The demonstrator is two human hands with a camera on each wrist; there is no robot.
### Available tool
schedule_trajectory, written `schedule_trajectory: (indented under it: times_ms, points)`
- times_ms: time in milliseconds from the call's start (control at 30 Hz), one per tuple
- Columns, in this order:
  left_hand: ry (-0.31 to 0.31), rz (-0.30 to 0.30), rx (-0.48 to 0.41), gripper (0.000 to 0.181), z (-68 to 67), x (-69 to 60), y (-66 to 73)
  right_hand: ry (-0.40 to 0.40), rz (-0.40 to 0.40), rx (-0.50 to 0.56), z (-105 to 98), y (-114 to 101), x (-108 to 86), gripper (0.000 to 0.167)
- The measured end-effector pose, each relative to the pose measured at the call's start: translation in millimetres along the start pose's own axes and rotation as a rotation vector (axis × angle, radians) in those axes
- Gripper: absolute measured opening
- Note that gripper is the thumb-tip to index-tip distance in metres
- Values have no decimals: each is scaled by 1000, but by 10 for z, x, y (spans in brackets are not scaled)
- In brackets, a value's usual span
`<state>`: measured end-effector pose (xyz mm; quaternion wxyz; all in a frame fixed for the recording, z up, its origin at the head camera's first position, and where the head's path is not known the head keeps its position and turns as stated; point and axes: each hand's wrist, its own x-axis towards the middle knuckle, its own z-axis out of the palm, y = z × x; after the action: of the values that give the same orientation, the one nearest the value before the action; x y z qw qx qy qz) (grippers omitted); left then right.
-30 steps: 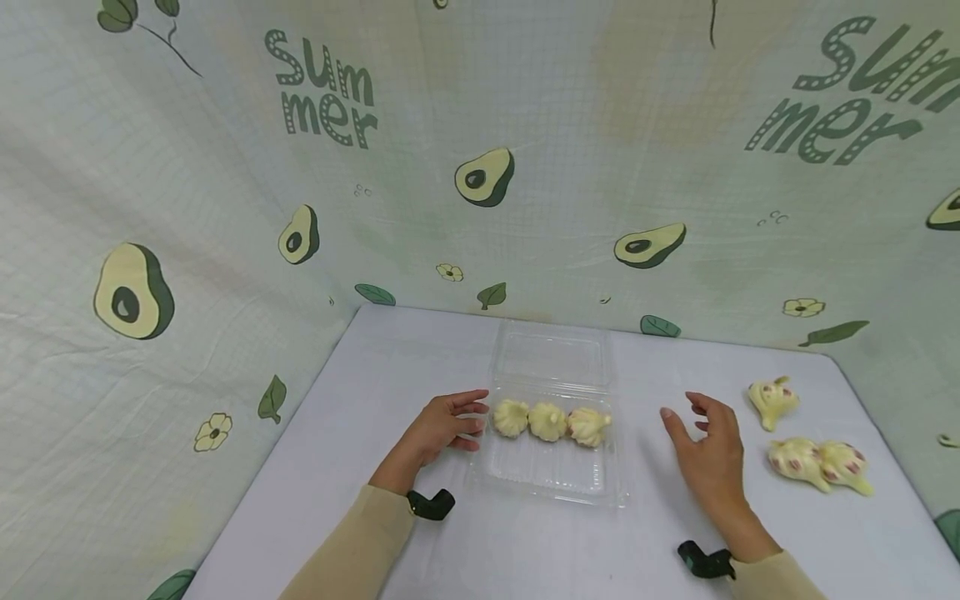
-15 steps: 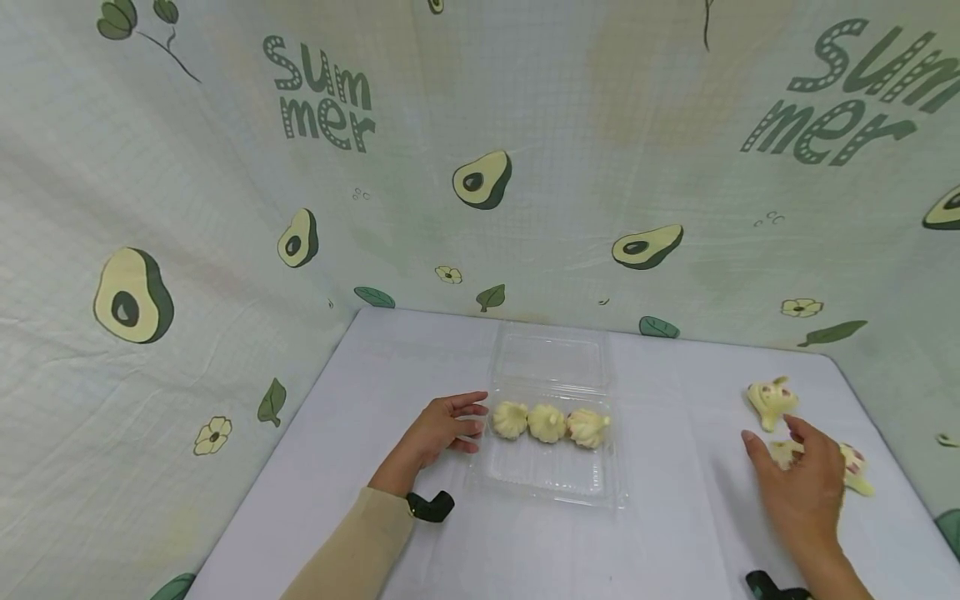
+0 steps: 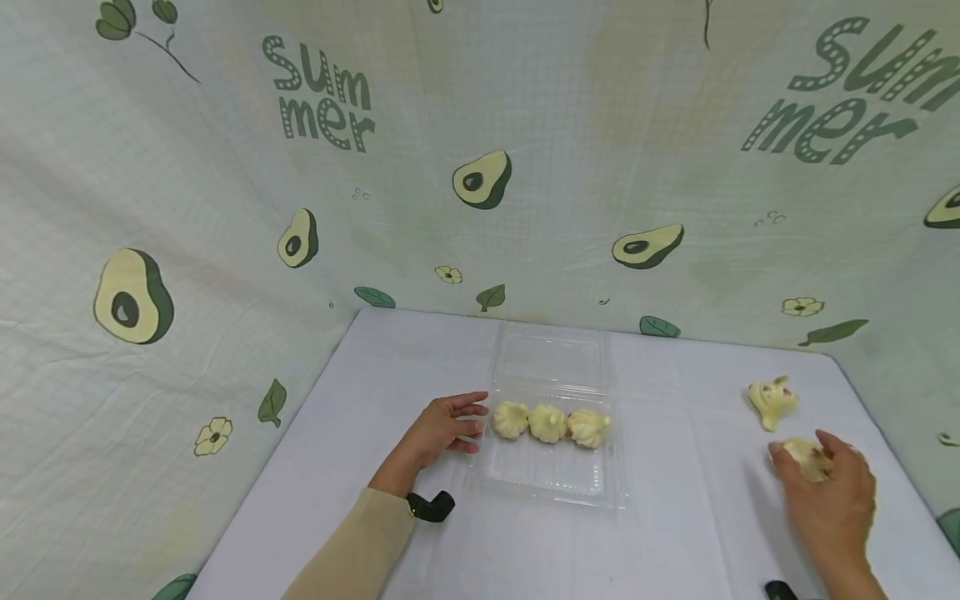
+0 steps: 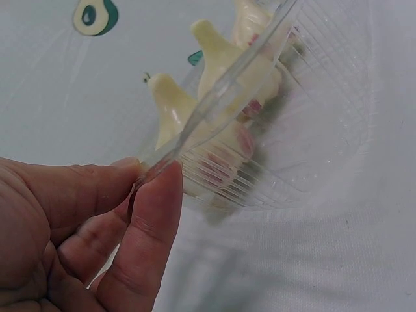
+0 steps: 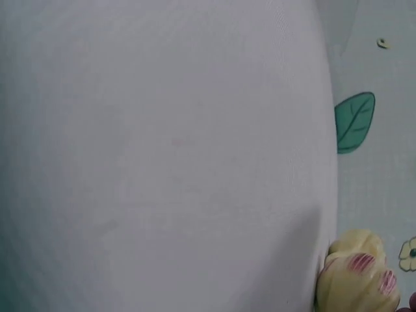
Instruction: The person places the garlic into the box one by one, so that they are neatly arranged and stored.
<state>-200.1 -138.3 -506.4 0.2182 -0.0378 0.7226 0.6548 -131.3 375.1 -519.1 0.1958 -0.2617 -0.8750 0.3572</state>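
Observation:
My left hand (image 3: 442,431) is at the left edge of a clear plastic box (image 3: 540,475), whose lid lies open behind it. In the left wrist view, my thumb and fingers (image 4: 153,221) pinch the box's rim (image 4: 218,97). Three garlic bulbs (image 3: 547,422) sit in a row across the back of the box. At the right, my right hand (image 3: 832,500) holds a garlic bulb (image 3: 806,458) between thumb and fingers. The bulb that lay beside it is mostly hidden behind the hand. No part of my right hand shows in the right wrist view.
Another garlic bulb (image 3: 772,402) lies on the white table (image 3: 675,533), just behind my right hand. In the right wrist view, a bulb (image 5: 357,279) appears at the lower right. A printed cloth (image 3: 555,250) hangs behind and beside the table.
My right hand has moved right, from beside the box to the bulbs at the right, and has taken hold of one. My left hand has stayed at the box's edge.

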Motion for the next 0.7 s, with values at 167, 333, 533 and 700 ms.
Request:
schedule_trajectory:
  times_ms: [167,333,533,700]
  points:
    - [-2,-2,-1,57,-2,8,-3,-35,39,-8,36,44,47,68]
    - [1,-6,-2,57,-2,7,0,-67,33,-13,67,62,49,64]
    - [-12,10,-10,58,-10,-2,-2,-180,-14,-48,127,26,67,69]
    - [-25,23,-13,58,-11,-3,-6,-263,-27,-66,160,23,124,79]
